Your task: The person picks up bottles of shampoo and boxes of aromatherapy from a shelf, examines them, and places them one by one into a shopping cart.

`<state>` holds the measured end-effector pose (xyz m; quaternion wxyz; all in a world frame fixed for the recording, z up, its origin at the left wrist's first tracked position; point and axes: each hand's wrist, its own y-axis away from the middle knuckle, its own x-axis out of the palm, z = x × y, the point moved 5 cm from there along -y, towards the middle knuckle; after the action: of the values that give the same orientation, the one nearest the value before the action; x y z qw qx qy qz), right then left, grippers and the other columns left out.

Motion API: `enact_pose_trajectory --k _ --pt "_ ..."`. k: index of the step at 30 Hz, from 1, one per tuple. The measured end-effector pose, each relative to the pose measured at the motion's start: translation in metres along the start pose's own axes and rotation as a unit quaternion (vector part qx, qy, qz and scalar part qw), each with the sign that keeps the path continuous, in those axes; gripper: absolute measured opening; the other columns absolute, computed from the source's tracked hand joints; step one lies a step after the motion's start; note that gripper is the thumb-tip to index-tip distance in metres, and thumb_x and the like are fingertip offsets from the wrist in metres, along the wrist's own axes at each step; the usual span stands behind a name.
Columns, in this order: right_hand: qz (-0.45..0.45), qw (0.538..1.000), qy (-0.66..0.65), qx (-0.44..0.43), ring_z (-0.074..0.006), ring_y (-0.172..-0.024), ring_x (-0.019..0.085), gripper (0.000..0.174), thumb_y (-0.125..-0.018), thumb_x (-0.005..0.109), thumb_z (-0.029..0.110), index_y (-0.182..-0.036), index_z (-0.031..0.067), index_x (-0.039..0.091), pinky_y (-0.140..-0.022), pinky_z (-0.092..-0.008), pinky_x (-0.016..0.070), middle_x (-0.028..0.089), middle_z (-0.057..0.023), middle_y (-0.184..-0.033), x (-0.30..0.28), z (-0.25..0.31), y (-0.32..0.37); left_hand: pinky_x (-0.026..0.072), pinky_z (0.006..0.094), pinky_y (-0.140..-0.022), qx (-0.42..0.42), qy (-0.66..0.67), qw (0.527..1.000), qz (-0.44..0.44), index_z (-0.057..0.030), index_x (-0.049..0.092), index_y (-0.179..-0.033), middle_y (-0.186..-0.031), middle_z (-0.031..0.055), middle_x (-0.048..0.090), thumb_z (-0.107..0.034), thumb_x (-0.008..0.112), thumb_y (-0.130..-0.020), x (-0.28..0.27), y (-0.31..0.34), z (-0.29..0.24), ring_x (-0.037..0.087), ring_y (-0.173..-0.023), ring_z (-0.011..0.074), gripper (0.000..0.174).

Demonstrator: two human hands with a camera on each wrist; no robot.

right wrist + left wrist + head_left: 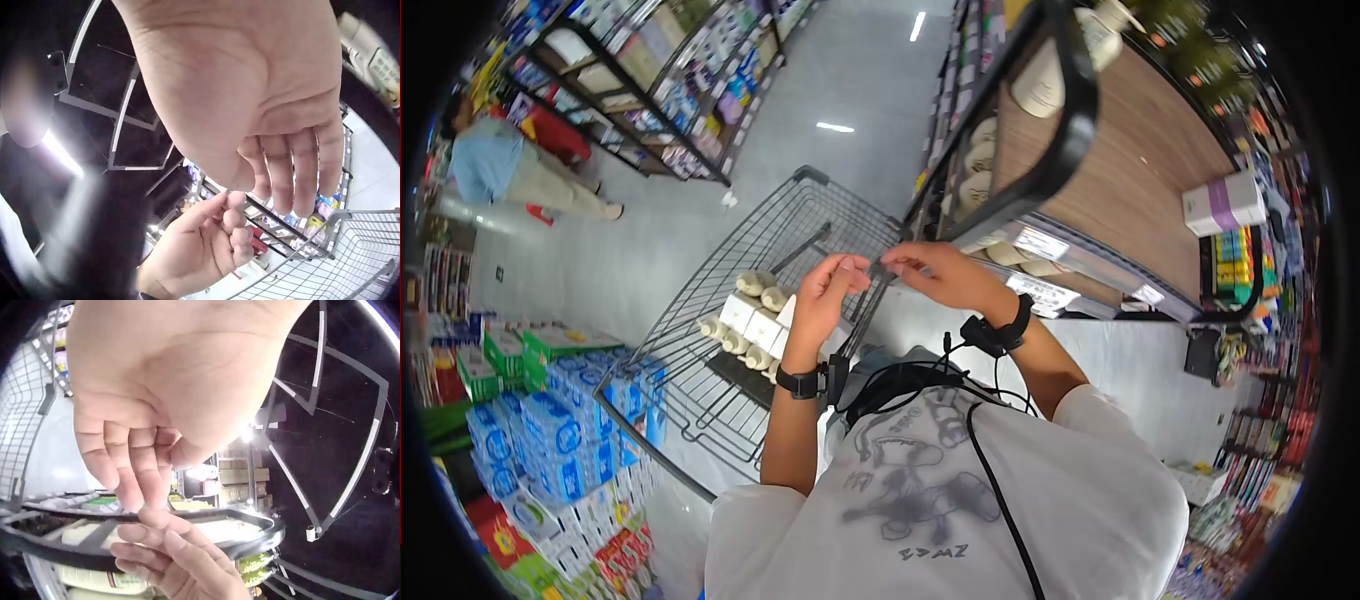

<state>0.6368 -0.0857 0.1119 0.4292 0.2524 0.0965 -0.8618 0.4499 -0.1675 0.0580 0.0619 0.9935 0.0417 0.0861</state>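
Both hands are raised over the near edge of the shopping cart [700, 270], fingertips close together, with nothing visible in them. In the head view the left hand [828, 288] is left of the right hand [940, 275]. Loosely bent fingers show on the left hand [162, 381] in the left wrist view, with the right hand [187, 556] below. The right wrist view has the right hand [250, 94] hanging with relaxed fingers above the left hand [197, 250]. Whether the fingertips touch, I cannot tell. White boxes [752, 322] and cream bottles [734, 342] lie in the cart.
A wooden shelf [1100, 170] with a black frame stands at the right, holding a pump bottle [1040, 85] and a white and purple box [1223, 203]. Blue packs [565, 430] are stacked at the lower left. A person [510, 165] stands at the upper left near more shelving.
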Motion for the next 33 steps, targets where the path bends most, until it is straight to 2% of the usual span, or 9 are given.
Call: enact_pose_trajectory --k 5,9,10,13,16,19,23,27,33 --pt "-0.058 0.998 -0.026 0.016 -0.0234 -0.09 0.07 0.025 -0.098 0.058 0.011 -0.121 0.0041 0.065 -0.08 -0.0353 0.0548 0.072 -0.0116 -0.1 -0.005 -0.029 0.08 0.0495 0.0262 -0.076 -0.05 -0.006 0.998 0.034 -0.0006 0.066 -0.113 -0.089 0.0048 0.07 -0.019 0.047 -0.105 0.08 -0.001 0.027 0.065 -0.085 0.0115 0.028" --pt "-0.16 0.975 -0.13 0.083 -0.0152 -0.088 0.067 0.024 -0.097 0.06 0.009 -0.12 0.0024 0.065 -0.08 -0.0325 0.0541 0.072 -0.0086 -0.095 -0.003 -0.086 0.15 0.0525 0.0279 -0.077 -0.079 -0.003 0.993 0.088 -0.0033 0.065 -0.121 -0.099 0.0069 0.071 -0.019 0.051 -0.105 0.155 0.001 0.075 0.068 -0.09 0.015 0.027" --pt "-0.179 0.969 -0.133 0.109 -0.0126 -0.09 0.065 0.024 -0.096 0.061 0.008 -0.119 0.002 0.066 -0.08 -0.0306 0.0538 0.071 -0.0062 -0.096 -0.007 -0.101 0.168 0.0538 0.0296 -0.079 -0.085 -0.025 0.99 0.112 -0.0047 0.062 -0.128 -0.111 0.0092 0.07 -0.018 0.052 -0.104 0.17 -0.002 0.087 0.068 -0.098 0.0165 0.029" --pt "-0.31 0.915 -0.188 0.177 -0.0141 -0.094 0.065 0.031 -0.094 0.062 0.006 -0.125 0.0027 0.063 -0.082 -0.0305 0.0545 0.069 -0.0068 -0.108 -0.014 -0.159 0.222 0.0539 0.0292 -0.082 -0.055 -0.016 0.986 0.156 -0.0043 0.058 -0.134 -0.118 0.0102 0.069 -0.019 0.054 -0.103 0.225 -0.01 0.106 0.066 -0.104 0.0165 0.035" --pt "-0.443 0.837 -0.246 0.207 -0.019 -0.112 0.061 0.056 -0.09 0.066 0.006 -0.142 0.0047 0.046 -0.09 -0.032 0.0542 0.057 -0.0103 -0.136 -0.039 -0.183 0.257 0.0495 0.0369 -0.098 0.045 -0.084 0.978 0.185 -0.0011 0.041 -0.147 -0.139 0.0214 0.054 -0.02 0.057 -0.101 0.294 -0.021 0.109 0.054 -0.128 0.0295 0.053" --pt "-0.558 0.816 -0.119 0.096 -0.0277 -0.114 0.061 0.058 -0.087 0.068 0.009 -0.139 -0.0026 0.046 -0.095 -0.0379 0.0499 0.059 -0.0183 -0.129 -0.078 -0.182 0.259 0.04 0.0438 -0.11 0.154 -0.155 0.963 0.155 0.0023 0.033 -0.15 -0.147 0.0287 0.043 -0.02 0.057 -0.099 0.341 -0.041 0.09 0.043 -0.138 0.0406 0.061" --pt "-0.532 0.831 -0.072 0.145 -0.036 -0.116 0.059 0.064 -0.083 0.072 0.011 -0.139 -0.0037 0.044 -0.099 -0.0414 0.0474 0.057 -0.0234 -0.129 -0.117 -0.19 0.258 0.0296 0.0483 -0.117 0.161 -0.199 0.957 0.138 0.0061 0.029 -0.149 -0.148 0.0345 0.038 -0.018 0.057 -0.096 0.372 -0.063 0.077 0.036 -0.139 0.0503 0.064" --pt "-0.537 0.835 0.003 0.12 -0.0397 -0.122 0.053 0.072 -0.078 0.077 0.008 -0.141 -0.0015 0.044 -0.103 -0.0442 0.0451 0.051 -0.0259 -0.132 -0.112 -0.204 0.251 0.0376 0.0512 -0.111 0.14 -0.307 0.929 0.155 0.0068 0.03 -0.147 -0.148 0.036 0.033 -0.016 0.057 -0.093 0.375 -0.078 0.093 0.04 -0.132 0.0527 0.064" --pt "-0.504 0.853 0.069 0.115 -0.0422 -0.12 0.05 0.081 -0.072 0.082 0.004 -0.143 0.0011 0.043 -0.104 -0.0441 0.0451 0.043 -0.0238 -0.133 -0.094 -0.187 0.263 0.0447 0.0504 -0.104 0.2 -0.296 0.927 0.117 -0.0004 0.041 -0.143 -0.137 0.0298 0.041 -0.008 0.063 -0.089 0.359 -0.033 0.074 0.048 -0.125 0.0502 0.059"
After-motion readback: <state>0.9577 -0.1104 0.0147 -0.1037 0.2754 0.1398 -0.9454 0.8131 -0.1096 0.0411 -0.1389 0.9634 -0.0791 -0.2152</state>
